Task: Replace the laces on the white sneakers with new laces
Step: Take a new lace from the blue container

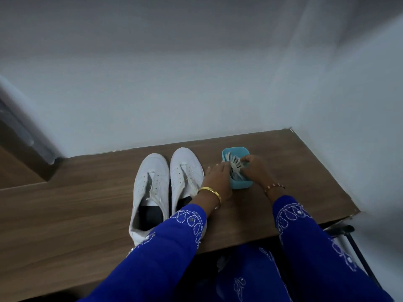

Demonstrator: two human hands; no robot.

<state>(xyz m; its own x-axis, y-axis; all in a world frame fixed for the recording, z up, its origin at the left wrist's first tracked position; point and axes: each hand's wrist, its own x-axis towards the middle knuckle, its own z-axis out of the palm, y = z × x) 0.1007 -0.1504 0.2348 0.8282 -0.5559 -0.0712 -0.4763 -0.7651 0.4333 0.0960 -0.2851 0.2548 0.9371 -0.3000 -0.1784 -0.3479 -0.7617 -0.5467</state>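
Two white sneakers stand side by side on the wooden table (pixel 87 203), toes pointing away: the left sneaker (pixel 150 188) and the right sneaker (pixel 185 171). Both have loose white laces partly threaded through the eyelets. To their right stands a small blue container (pixel 238 184) holding white laces (pixel 234 165). My left hand (pixel 217 177) and my right hand (pixel 256 168) both reach into the container and pinch the bundle of laces. My left forearm covers the heel of the right sneaker.
White walls close in behind the table and on its right side. The table's right edge ends near a black metal stand (pixel 349 234). A darker wooden panel (pixel 19 162) sits at the far left.
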